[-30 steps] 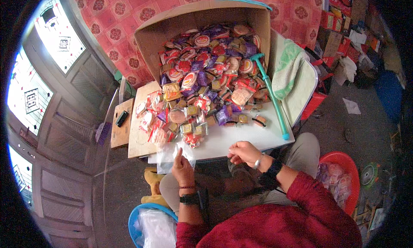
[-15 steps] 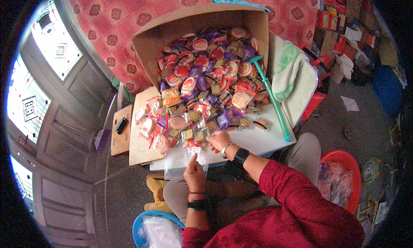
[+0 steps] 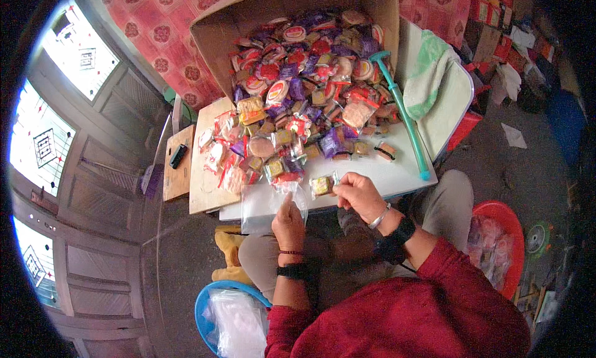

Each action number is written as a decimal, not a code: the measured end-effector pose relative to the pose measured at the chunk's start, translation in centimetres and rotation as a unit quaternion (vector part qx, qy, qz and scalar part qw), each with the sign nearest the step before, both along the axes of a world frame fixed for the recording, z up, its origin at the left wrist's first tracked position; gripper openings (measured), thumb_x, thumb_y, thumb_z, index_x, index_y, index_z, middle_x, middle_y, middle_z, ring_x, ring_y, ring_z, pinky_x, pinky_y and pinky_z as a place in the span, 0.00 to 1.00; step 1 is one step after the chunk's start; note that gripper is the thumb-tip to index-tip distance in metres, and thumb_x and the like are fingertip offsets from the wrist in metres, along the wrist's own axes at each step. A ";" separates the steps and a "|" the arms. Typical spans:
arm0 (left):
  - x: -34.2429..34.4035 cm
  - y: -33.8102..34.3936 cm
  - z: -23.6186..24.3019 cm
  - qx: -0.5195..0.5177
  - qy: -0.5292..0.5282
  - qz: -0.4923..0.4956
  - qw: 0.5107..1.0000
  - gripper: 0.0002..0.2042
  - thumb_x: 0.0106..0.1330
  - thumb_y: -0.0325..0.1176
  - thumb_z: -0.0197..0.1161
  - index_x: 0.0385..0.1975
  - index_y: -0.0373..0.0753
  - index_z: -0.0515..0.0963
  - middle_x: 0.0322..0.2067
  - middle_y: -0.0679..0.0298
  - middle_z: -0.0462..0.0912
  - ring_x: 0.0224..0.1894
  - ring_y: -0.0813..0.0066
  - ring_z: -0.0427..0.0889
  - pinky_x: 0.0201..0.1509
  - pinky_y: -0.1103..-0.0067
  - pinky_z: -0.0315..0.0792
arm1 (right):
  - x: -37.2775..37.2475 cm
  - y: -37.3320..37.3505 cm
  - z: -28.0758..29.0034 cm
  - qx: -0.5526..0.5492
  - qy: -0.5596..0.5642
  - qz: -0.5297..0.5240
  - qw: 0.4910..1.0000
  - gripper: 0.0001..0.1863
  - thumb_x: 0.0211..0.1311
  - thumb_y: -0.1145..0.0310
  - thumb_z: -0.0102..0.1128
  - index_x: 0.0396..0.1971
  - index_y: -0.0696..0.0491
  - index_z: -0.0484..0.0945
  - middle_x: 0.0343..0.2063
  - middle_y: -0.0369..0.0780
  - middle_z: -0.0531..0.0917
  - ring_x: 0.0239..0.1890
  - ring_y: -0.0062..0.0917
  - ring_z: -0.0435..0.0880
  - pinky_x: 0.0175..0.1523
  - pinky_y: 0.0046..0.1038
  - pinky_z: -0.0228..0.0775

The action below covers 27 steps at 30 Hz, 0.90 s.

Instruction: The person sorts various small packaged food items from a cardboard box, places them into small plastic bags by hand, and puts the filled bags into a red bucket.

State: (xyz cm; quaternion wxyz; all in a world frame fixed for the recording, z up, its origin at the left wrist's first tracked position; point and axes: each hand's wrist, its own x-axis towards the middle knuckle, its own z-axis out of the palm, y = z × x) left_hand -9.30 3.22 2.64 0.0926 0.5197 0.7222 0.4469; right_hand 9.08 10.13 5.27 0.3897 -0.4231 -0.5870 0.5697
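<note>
My left hand point(image 3: 288, 224) is closed on the edge of a clear plastic bag point(image 3: 256, 212), which hangs at the table's front edge. Some red shows at the bag's upper part, close to the pile. In my right hand point(image 3: 362, 199), thumb and fingers pinch the wrapper of a small square yellow-brown snack point(image 3: 321, 185), held over the white tabletop to the right of the bag. A heap of individually wrapped snacks point(image 3: 298, 91), in red, purple, yellow and clear wrappers, spills toward me out of a cardboard box point(image 3: 214, 38) lying on its side.
A teal-handled scraper-like tool point(image 3: 406, 122) leans along the heap's right side, near a green and white towel point(image 3: 431, 72). Beside my legs stand a blue basin point(image 3: 202, 308) of clear bags and a red basin point(image 3: 515, 234) of filled bags. A black object point(image 3: 178, 156) rests on a wooden board point(image 3: 177, 187).
My right hand has moved right and away from the pile, now with the small square snack in its fingers. The left hand stays at the bag. The view has shifted a little.
</note>
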 end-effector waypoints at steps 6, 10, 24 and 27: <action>0.7 0.2 -0.8 0.050 0.015 -0.022 0.998 0.13 0.63 0.30 0.49 0.45 0.41 0.75 0.27 0.49 0.78 0.29 0.54 0.79 0.30 0.69 0.71 | -1.9 -3.3 1.2 -0.122 0.022 0.029 0.992 0.07 0.56 0.69 0.56 0.23 0.55 0.70 0.19 0.33 0.76 0.18 0.14 0.74 0.20 0.17 0.64; 1.2 -0.2 -1.1 -0.011 0.076 -0.065 0.995 0.13 0.63 0.31 0.50 0.46 0.41 0.74 0.29 0.51 0.79 0.31 0.55 0.79 0.32 0.69 0.73 | -2.9 -3.1 -1.6 0.089 0.003 -0.001 0.996 0.08 0.56 0.69 0.57 0.22 0.56 0.71 0.18 0.33 0.75 0.16 0.14 0.74 0.20 0.18 0.65; 3.1 0.1 -0.9 0.033 0.089 -0.214 0.972 0.12 0.64 0.33 0.52 0.43 0.37 0.76 0.34 0.50 0.80 0.35 0.60 0.81 0.35 0.74 0.74 | -2.8 -2.6 -3.2 -0.297 0.179 0.050 0.937 0.09 0.57 0.76 0.44 0.32 0.55 0.75 0.22 0.34 0.77 0.16 0.18 0.72 0.21 0.20 0.64; 3.2 -0.2 -0.2 -0.018 0.053 -0.208 0.977 0.11 0.64 0.34 0.52 0.41 0.36 0.77 0.34 0.50 0.80 0.35 0.63 0.82 0.36 0.76 0.74 | -2.6 -2.1 -4.2 -0.330 0.242 0.077 0.909 0.08 0.58 0.75 0.44 0.34 0.53 0.74 0.22 0.34 0.77 0.17 0.18 0.72 0.23 0.20 0.64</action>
